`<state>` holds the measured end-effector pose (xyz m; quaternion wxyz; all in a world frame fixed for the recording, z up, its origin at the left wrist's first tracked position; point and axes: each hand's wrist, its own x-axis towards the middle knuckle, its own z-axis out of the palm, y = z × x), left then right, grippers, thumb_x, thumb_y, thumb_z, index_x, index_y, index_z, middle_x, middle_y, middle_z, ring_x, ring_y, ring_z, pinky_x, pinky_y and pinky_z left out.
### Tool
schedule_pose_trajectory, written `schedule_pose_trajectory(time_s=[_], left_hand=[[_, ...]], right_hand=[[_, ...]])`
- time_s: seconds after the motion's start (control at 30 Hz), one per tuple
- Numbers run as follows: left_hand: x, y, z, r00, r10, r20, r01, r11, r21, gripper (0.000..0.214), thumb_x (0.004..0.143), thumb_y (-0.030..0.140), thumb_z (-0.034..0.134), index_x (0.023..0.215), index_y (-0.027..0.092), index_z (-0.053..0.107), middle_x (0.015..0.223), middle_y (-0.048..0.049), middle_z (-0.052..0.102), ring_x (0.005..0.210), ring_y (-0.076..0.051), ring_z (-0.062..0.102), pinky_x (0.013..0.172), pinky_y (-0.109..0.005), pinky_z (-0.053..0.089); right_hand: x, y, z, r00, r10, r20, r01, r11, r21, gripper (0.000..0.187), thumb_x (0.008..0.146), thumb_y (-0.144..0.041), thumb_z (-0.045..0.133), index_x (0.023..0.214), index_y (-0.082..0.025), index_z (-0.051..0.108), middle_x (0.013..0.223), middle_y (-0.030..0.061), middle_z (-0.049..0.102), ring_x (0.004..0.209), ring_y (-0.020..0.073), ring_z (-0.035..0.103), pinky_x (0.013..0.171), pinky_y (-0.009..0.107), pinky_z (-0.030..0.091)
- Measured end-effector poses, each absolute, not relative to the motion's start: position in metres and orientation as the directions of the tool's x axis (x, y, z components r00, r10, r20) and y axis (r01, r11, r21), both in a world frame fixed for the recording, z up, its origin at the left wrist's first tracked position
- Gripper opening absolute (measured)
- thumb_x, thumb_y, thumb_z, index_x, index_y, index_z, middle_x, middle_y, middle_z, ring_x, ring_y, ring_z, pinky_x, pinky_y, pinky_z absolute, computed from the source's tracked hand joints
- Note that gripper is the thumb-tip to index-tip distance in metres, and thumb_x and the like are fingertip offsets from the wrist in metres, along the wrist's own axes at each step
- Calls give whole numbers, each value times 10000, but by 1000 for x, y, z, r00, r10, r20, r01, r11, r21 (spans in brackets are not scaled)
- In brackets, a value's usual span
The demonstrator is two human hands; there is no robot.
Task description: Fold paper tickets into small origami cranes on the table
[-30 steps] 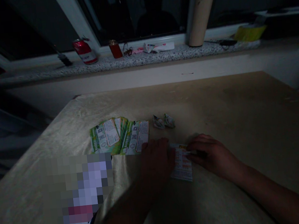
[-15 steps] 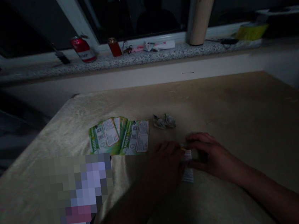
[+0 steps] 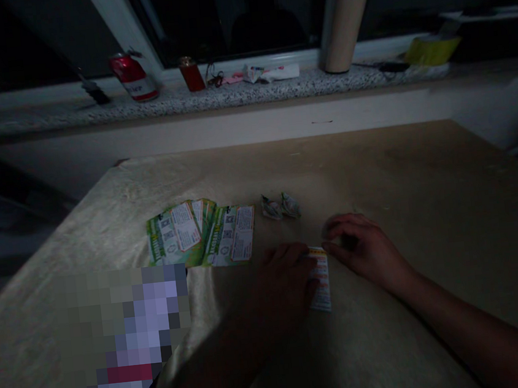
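Observation:
A small printed paper (image 3: 321, 283) lies on the beige table (image 3: 403, 203) between my hands. My left hand (image 3: 282, 284) rests on its left part, fingers flat and pressing it down. My right hand (image 3: 361, 248) sits at the paper's top right corner, fingers curled in a pinch at its edge. Just beyond the hands lie two small folded paper pieces (image 3: 281, 206). To the left, several green and white leaflets (image 3: 201, 234) are fanned out on the table.
A stone windowsill (image 3: 239, 94) runs along the back with a tilted red can (image 3: 133, 77), a small red container (image 3: 191, 73), scraps and a cardboard tube (image 3: 345, 18). A blurred-out object (image 3: 131, 343) lies at the table's near left. The room is dim.
The paper now shows narrower than a second ago, with my left hand covering more of it. My right hand has shifted slightly up and away to its top corner.

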<state>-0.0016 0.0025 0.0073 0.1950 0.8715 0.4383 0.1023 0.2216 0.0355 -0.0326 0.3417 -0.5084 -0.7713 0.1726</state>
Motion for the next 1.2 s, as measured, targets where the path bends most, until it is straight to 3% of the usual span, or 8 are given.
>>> schedule_pose_trajectory(time_s=[0.27, 0.5, 0.77, 0.97, 1.2], left_hand=[[-1, 2, 9, 588, 809, -1, 727, -528, 440, 253, 952, 236, 646, 1203, 216, 671, 1306, -59, 642, 1217, -284, 561, 1058, -501, 433], [-2, 0, 6, 584, 812, 23, 725, -533, 436, 250, 954, 247, 637, 1199, 210, 671, 1301, -67, 639, 1209, -281, 560, 1052, -495, 437], [-1, 0, 6, 572, 820, 18, 736, -522, 432, 238, 953, 242, 627, 1186, 224, 671, 1306, -54, 640, 1208, -272, 563, 1055, -481, 431], [-1, 0, 11, 571, 821, -17, 742, -508, 437, 252, 937, 222, 638, 1186, 208, 678, 1308, -60, 637, 1202, -274, 560, 1075, -478, 426], [-1, -1, 8, 571, 821, -2, 747, -518, 417, 231, 953, 232, 615, 1176, 212, 671, 1311, -67, 635, 1198, -279, 561, 1059, -488, 433]], right_hand=[[221, 28, -29, -298, 909, 290, 714, 414, -564, 110, 838, -290, 778, 932, -269, 724, 1113, 60, 731, 1084, 283, 669, 967, 492, 496], [221, 17, -24, -333, 919, 209, 767, 393, -507, 313, 780, -277, 788, 1083, -283, 710, 1294, 86, 667, 1244, 326, 601, 1046, 538, 451], [217, 4, -18, -361, 928, 91, 818, 361, -447, 724, 639, -391, 857, 1313, -291, 612, 1470, 115, 542, 1375, 373, 485, 1127, 565, 369], [215, -3, -20, -414, 910, 35, 823, 391, -413, 1124, 538, -511, 894, 1522, -241, 422, 1601, 170, 392, 1484, 416, 336, 1198, 634, 237], [211, -2, -23, -349, 936, 47, 821, 330, -466, 1093, 478, -502, 927, 1456, -281, 492, 1566, 160, 441, 1459, 440, 380, 1187, 673, 261]])
